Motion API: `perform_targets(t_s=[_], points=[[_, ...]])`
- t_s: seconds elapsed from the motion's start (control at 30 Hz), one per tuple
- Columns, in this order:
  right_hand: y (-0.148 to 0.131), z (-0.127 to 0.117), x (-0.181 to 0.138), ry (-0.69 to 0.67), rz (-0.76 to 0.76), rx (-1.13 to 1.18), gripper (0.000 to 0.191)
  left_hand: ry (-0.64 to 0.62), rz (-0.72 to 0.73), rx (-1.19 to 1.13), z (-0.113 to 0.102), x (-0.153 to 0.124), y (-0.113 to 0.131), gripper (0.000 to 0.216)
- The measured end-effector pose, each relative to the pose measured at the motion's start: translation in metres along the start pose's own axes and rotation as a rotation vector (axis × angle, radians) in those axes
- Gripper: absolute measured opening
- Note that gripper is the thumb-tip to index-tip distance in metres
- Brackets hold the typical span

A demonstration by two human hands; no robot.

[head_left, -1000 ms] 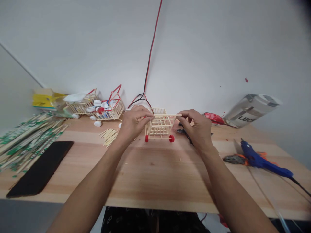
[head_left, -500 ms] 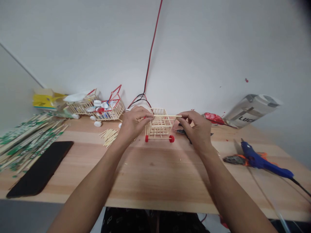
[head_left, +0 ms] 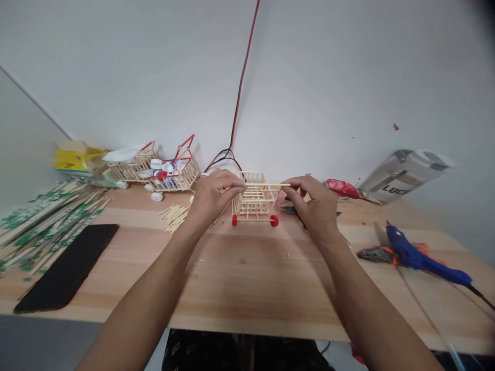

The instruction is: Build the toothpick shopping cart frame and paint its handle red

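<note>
Between my two hands a thin pale wooden stick (head_left: 267, 184) is held level. My left hand (head_left: 217, 195) pinches its left end between thumb and fingers. My right hand (head_left: 314, 205) pinches the right end the same way. Just behind and below the stick stands a small cart (head_left: 255, 206) built of wooden sticks, with a red wheel (head_left: 274, 220) at each side of its near axle. Whether the stick touches the cart's top edge I cannot tell.
Cut short sticks (head_left: 176, 217) lie left of my hand. Finished carts (head_left: 178, 178) with bottle caps stand behind. Packaged chopsticks (head_left: 46, 221) and a black phone (head_left: 69, 268) lie left. At right are a blue glue gun (head_left: 421, 257), pliers (head_left: 377, 254) and a grey-white bag (head_left: 406, 175).
Both hands keep their pinch on the stick, almost still over the cart. The whole view has shifted very slightly.
</note>
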State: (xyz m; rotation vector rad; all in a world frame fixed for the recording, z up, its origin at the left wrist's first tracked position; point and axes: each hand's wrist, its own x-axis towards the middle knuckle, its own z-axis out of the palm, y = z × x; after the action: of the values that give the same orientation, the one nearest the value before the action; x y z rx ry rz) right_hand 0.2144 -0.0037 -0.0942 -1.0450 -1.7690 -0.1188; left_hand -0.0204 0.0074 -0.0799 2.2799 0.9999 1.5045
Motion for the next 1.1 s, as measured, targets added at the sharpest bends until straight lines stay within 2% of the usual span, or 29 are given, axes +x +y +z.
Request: perform_targets(t_s=[1.1], points=[[-0.0017,0.0011,-0.0001,0.019,0.000,-0.020,0.007,0.020,0.030,0.028,0.0010,-0.0001,-0.0013,0.008]])
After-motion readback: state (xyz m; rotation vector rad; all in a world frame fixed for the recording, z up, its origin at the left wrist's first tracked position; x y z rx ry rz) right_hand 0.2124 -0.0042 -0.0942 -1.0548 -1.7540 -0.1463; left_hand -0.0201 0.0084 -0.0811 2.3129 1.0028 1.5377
